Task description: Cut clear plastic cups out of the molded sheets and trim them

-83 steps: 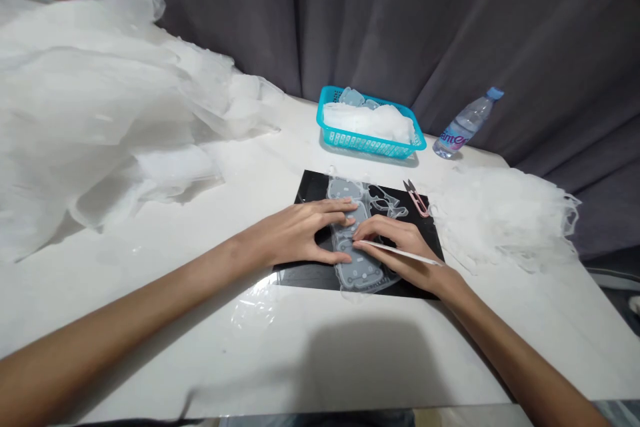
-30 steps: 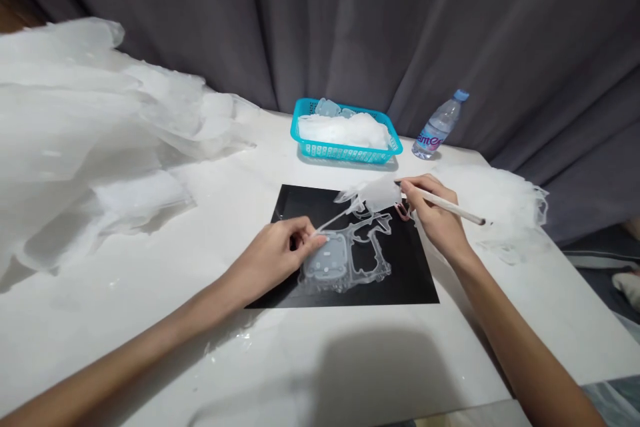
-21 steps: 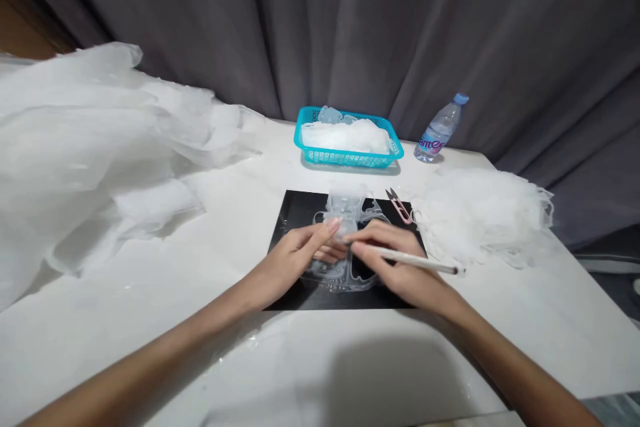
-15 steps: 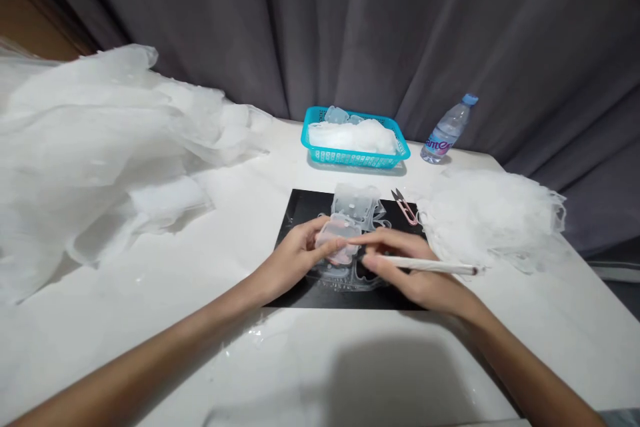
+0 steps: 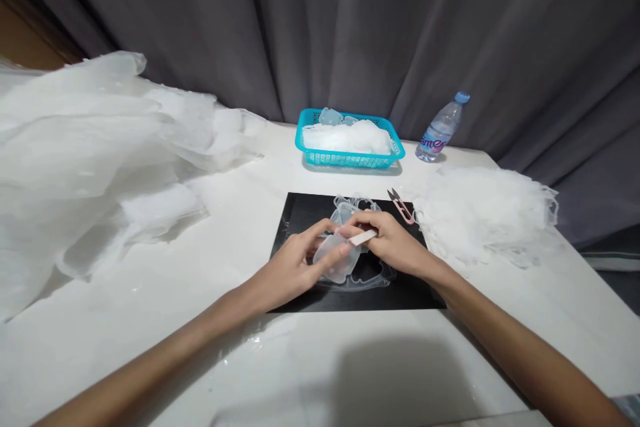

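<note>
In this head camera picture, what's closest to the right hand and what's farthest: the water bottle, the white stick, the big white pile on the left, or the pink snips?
From the right hand:
1. White stick: held in it.
2. Pink snips: just beyond it.
3. Water bottle: back right.
4. Big white pile: far left.

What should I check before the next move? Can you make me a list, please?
1. Left grip holding the clear piece: ok, it is between thumb and fingers.
2. Right grip holding the stick: ok.
3. Stick's other end: cannot tell, the right grip hides it.
4. Mat free of scraps: not ok, a clear frame lies on it.
5. Snips apart from both grips: ok, they lie by the mat's far right corner.
6. Bottle standing with its cap on: ok.
</note>
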The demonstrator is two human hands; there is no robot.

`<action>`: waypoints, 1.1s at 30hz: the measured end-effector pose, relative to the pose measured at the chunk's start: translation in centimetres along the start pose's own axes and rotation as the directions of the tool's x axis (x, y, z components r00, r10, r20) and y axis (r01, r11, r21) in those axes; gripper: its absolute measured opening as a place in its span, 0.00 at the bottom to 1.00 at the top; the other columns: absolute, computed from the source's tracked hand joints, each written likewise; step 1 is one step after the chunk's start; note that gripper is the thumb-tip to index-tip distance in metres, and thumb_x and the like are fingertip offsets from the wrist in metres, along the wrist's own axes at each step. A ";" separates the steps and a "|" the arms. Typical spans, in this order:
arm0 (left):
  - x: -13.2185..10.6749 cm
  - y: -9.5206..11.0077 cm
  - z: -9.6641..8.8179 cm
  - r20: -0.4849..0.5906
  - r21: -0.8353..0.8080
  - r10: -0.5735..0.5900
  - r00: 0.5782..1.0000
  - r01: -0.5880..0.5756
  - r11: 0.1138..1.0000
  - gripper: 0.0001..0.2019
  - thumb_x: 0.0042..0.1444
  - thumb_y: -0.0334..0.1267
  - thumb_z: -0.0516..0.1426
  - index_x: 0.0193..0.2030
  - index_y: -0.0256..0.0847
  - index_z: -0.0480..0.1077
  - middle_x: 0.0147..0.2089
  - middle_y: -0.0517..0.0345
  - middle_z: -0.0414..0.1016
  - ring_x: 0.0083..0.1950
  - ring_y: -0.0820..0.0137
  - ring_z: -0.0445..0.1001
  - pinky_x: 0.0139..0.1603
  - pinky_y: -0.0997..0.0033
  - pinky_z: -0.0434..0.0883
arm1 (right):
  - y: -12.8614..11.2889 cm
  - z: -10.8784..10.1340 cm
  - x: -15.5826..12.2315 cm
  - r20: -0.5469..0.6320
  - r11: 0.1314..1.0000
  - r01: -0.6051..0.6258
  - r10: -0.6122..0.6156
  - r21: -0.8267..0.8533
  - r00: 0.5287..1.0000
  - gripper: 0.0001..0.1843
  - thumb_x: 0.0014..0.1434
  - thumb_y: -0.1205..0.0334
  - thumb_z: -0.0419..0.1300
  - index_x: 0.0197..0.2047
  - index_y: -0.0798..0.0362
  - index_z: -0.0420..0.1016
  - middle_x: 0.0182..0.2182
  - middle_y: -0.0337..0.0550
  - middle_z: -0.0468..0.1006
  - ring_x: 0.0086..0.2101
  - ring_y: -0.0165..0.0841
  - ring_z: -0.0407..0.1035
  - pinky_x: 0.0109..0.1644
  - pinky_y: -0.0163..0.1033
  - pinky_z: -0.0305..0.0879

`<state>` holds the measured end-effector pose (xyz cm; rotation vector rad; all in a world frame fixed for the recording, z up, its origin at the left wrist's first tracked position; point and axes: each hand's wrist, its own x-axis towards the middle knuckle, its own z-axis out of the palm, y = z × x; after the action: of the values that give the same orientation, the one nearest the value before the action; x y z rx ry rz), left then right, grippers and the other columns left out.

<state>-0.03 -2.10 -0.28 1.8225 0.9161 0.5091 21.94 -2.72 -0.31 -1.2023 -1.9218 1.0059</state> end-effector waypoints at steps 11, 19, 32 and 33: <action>-0.4 -0.2 0.8 0.004 0.408 0.325 0.946 -0.299 0.863 0.14 0.75 0.42 0.48 0.38 0.42 0.68 0.30 0.60 0.73 0.30 0.70 0.71 0.34 0.70 0.65 | -0.1 -0.1 -0.5 -0.020 1.000 -0.022 0.022 0.004 1.000 0.12 0.71 0.58 0.59 0.37 0.53 0.78 0.34 0.41 0.80 0.37 0.34 0.70 0.43 0.39 0.63; -0.6 -0.6 1.0 -0.150 0.336 0.252 0.956 -0.190 0.922 0.12 0.74 0.43 0.50 0.38 0.43 0.65 0.28 0.61 0.75 0.27 0.70 0.72 0.30 0.71 0.66 | 4.2 -0.4 0.8 -0.340 0.909 -0.189 0.056 -0.372 0.939 0.11 0.71 0.60 0.57 0.35 0.51 0.74 0.35 0.45 0.80 0.41 0.39 0.70 0.46 0.43 0.61; 0.0 -1.7 -0.8 -0.107 -0.315 0.038 0.994 -0.070 0.947 0.11 0.69 0.48 0.59 0.46 0.43 0.66 0.34 0.61 0.77 0.34 0.71 0.73 0.34 0.72 0.67 | -1.5 -0.2 -2.5 -0.197 0.980 0.146 -0.171 -0.137 0.965 0.03 0.68 0.60 0.65 0.42 0.48 0.79 0.36 0.40 0.81 0.39 0.36 0.69 0.45 0.42 0.65; -0.1 -1.7 -0.8 -0.109 -0.300 0.054 0.993 -0.084 0.950 0.11 0.69 0.47 0.60 0.46 0.43 0.67 0.34 0.62 0.76 0.34 0.71 0.73 0.34 0.73 0.67 | -1.5 -0.1 -2.6 -0.218 0.973 0.176 -0.206 -0.149 0.954 0.02 0.68 0.61 0.66 0.41 0.48 0.79 0.36 0.40 0.81 0.39 0.36 0.69 0.46 0.43 0.65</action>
<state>-1.24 -1.36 -1.45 1.5628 0.7927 0.7489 22.30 -5.51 0.70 -1.1233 -1.8958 0.6191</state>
